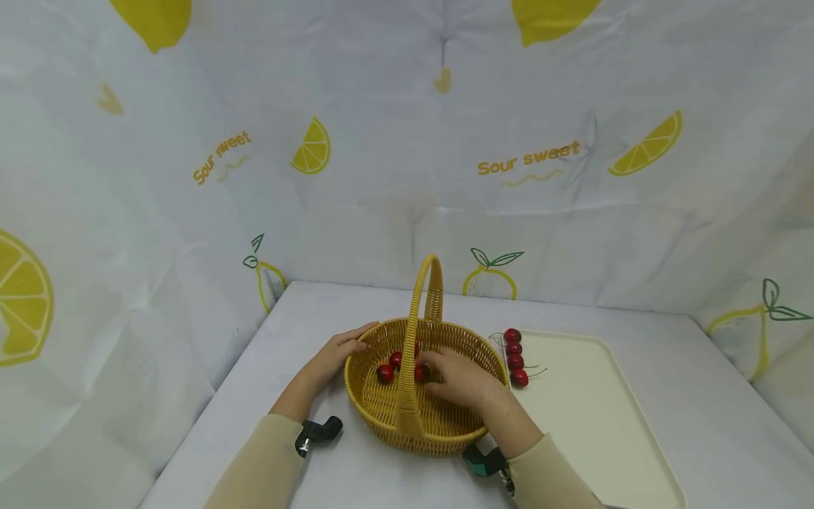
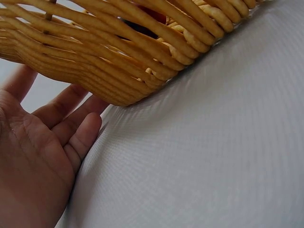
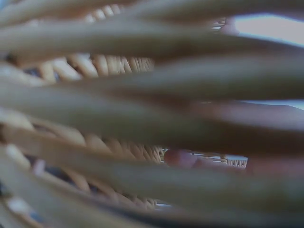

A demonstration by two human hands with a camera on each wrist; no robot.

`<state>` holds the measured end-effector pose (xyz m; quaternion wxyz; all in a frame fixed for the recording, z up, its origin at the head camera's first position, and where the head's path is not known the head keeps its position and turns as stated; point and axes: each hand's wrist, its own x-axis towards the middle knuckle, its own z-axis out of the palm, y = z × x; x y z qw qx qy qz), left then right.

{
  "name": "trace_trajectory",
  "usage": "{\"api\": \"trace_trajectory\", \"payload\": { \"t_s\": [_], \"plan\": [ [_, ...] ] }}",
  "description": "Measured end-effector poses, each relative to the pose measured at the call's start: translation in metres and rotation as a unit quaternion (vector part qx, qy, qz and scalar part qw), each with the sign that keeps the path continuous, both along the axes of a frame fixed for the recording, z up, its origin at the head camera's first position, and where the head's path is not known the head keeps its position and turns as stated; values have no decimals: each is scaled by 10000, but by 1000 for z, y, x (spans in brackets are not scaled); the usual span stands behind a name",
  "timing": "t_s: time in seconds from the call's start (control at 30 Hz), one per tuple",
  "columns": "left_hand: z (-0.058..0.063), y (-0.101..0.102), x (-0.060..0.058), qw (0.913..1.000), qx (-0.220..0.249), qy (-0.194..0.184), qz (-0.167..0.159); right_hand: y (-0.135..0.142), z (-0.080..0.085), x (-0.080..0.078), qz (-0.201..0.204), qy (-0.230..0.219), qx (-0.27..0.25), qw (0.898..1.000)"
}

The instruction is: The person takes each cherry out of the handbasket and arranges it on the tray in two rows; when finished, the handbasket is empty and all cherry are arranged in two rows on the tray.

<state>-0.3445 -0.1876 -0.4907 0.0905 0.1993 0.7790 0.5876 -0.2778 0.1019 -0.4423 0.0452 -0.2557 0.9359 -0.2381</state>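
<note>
A wicker basket [image 1: 439,447] with a tall arched handle [image 1: 412,367] stands on the white table. My left hand [image 1: 327,360] holds its left side, thumb at the rim and fingers along the outside wall; in the left wrist view these fingers [image 2: 61,102] reach behind the weave. Inside the basket, my right hand [image 1: 461,378] has its thumb and fingertips right at a red cherry [image 1: 422,373]; I cannot tell whether it pinches it. More cherries [image 1: 385,374] lie left of that hand, partly behind the handle. The weave covers most of the right wrist view.
To the right of the basket lies a cream tray [image 1: 591,417]. Several stemmed cherries [image 1: 515,361] line its left edge in a row. A white cloth with lemon prints [image 1: 413,155] hangs behind the table [image 1: 286,318].
</note>
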Motion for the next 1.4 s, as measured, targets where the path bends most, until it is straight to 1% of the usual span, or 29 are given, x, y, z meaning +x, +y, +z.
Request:
{"api": "trace_trajectory", "payload": {
  "t_s": [0.17, 0.4, 0.7, 0.93, 1.07, 1.17, 1.3, 1.4],
  "plan": [
    [-2, -1, -1, 10000, 18, -13, -1, -1, 0, -1, 93, 156, 62, 9998],
    [-1, -1, -1, 10000, 44, -38, -20, -1, -1, -1, 152, 85, 50, 9998],
    [-1, 0, -2, 10000, -13, -83, 2, 2, 2, -2, -69, 79, 93, 9999],
    [-2, 1, -2, 9999, -45, -100, 119, 10, 13, 2, -71, -78, -248, 9996],
    [-3, 3, -2, 9998, -3, -146, 167, 19, 23, 5, -171, -229, -393, 9988],
    [-5, 5, -3, 9996, 1, -124, 261, 27, 29, 6, -223, -334, -615, 9973],
    [-9, 8, -4, 9991, -26, -46, 409, 37, 34, 5, -344, -535, -1029, 9927],
    [-12, 10, -3, 9989, 49, 34, 463, 45, 38, 5, -450, -677, -1357, 9874]
  ]
}}
